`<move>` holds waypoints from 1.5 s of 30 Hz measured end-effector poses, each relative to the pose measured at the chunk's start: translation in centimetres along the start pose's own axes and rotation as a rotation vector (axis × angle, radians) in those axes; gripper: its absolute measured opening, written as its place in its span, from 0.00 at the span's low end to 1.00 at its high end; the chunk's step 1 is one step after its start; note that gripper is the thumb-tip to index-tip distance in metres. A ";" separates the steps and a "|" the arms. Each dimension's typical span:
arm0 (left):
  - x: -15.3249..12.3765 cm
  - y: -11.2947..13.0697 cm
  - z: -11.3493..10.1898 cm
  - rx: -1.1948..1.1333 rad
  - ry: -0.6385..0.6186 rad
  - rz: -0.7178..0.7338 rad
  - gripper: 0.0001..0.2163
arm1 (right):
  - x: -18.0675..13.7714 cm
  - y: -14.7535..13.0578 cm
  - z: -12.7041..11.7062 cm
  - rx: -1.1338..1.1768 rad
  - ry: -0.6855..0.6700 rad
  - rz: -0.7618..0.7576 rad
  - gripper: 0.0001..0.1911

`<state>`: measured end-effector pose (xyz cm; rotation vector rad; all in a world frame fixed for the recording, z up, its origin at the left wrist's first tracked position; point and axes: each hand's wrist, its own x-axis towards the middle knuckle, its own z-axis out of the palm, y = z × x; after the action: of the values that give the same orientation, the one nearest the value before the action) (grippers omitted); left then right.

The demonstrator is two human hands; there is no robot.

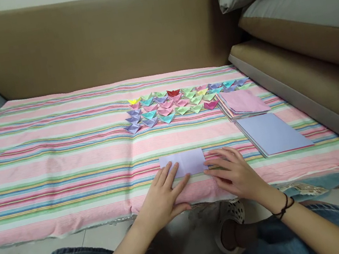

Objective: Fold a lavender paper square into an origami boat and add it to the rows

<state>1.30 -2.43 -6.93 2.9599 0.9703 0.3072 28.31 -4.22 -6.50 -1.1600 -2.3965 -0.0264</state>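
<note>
Resting the fingers of the left hand [162,189] flat, spread and unclenched on the left part of a pale purple paper [191,158], near the front edge of the striped cloth [49,174]. Reaching the paper's right edge with the right hand [238,171], fingers parted, loosely bent, released. Having wide room to the left, plus a strip before the rows of paper boats [167,119]. Bounded more closely rightward by two paper stacks [272,133].
</note>
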 end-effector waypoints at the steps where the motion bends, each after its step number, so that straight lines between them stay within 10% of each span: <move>1: 0.0 0.0 0.0 -0.003 0.004 0.000 0.34 | -0.1 0.1 -0.1 0.007 0.000 0.006 0.15; 20: -3.0 -3.0 -2.1 -0.097 0.189 -0.127 0.13 | 0.4 0.0 0.2 0.060 0.070 0.062 0.09; 36: 2.3 -1.3 -2.5 -0.126 0.195 -0.135 0.08 | 5.7 -2.6 1.2 0.093 0.019 -0.074 0.10; 45: 3.2 -0.9 -4.7 -0.650 0.283 -0.228 0.04 | 6.7 -3.6 -0.1 0.304 0.167 -0.006 0.08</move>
<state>2.44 -0.05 -1.79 2.2348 0.9780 0.8605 22.14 -1.63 -2.92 -0.9685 -2.1654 0.2230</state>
